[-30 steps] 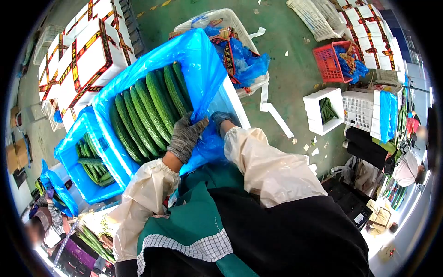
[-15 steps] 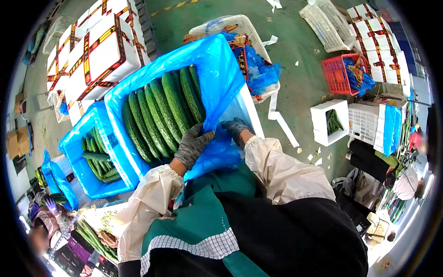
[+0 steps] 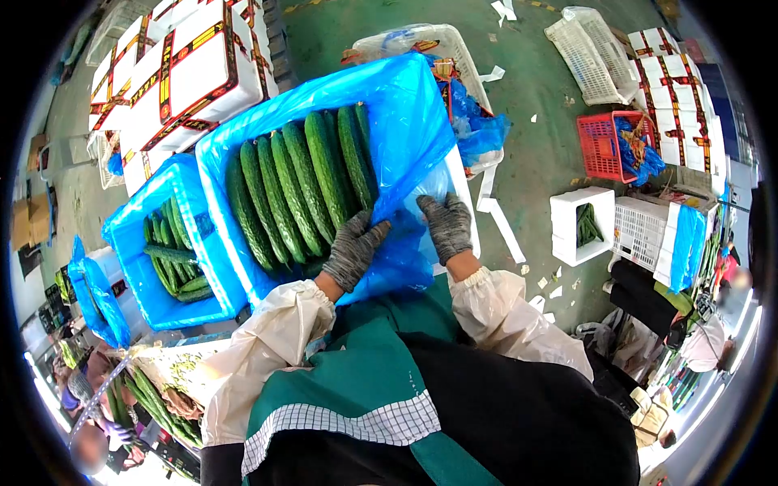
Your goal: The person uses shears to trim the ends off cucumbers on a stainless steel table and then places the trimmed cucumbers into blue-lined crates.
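Several long green cucumbers point(image 3: 304, 182) lie side by side in a white foam box point(image 3: 464, 194) lined with blue plastic. My left hand point(image 3: 355, 249), in a grey knit glove, is at the near right corner of the cucumbers, its fingers closed on the blue plastic liner point(image 3: 417, 121). Beside the box's right wall, my right hand point(image 3: 447, 227), gloved alike, has its fingers bent onto the edge of the liner. Loose folds of the liner bunch between both hands and partly hide the near end of the box.
A second blue-lined box point(image 3: 134, 271) with cucumbers adjoins on the left. Taped white boxes point(image 3: 186, 73) are stacked behind it. A white basket point(image 3: 454, 40) of plastic scraps, a red basket point(image 3: 604, 146) and a foam box point(image 3: 571, 227) stand on the green floor. Other people work at the edges.
My right hand has risen from low beside the box wall onto the liner's edge, with its back now showing. My left hand stays at the liner. The whole view has shifted slightly.
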Tool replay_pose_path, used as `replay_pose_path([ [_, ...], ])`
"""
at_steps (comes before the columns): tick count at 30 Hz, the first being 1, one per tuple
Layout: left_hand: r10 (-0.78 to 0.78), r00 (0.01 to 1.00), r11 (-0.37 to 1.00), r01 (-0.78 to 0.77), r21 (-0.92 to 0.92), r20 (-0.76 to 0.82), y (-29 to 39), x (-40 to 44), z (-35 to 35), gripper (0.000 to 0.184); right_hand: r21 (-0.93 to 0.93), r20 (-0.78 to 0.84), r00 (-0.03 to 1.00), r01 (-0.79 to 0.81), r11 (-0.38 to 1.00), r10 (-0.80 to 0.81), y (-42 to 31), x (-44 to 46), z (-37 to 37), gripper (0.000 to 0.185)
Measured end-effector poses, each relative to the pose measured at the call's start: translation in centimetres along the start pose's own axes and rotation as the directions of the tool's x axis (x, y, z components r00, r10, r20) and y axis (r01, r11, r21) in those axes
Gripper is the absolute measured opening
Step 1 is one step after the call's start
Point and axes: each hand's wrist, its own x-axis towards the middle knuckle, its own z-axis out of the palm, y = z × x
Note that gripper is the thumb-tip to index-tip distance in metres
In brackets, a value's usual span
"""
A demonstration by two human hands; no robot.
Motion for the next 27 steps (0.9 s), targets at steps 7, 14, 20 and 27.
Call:
replay_pose_path([
  [7, 0.127, 0.977, 0.987, -0.142, -0.078, -0.172, -0.7, 0.8, -0.2, 0.016, -0.162, -0.226, 0.97, 0.048, 0.986, -0.085, -9.6, -3.4, -6.6, 0.038],
  [14, 0.108, 0.989, 0.987, -0.119, -0.105, -0.104, -0.6, 0.4, 0.1, 0.013, -0.224, -0.193, 0.963, 0.144, 0.964, -0.189, -14.8, -7.3, -15.6, 0.032],
  [20, 0.171, 0.913, 0.984, -0.18, -0.01, 0.369, -1.1, 0.4, 2.3, 0.039, 0.095, -0.476, 0.851, 0.302, 0.949, -0.223, -16.2, -10.7, -25.8, 0.027],
  [27, 0.228, 0.589, 0.608, -0.708, 0.359, 0.775, 3.5, -2.3, 6.6, 0.069, -0.392, -0.55, 0.701, 0.263, 0.882, -0.454, -18.6, -0.8, -25.3, 0.027],
])
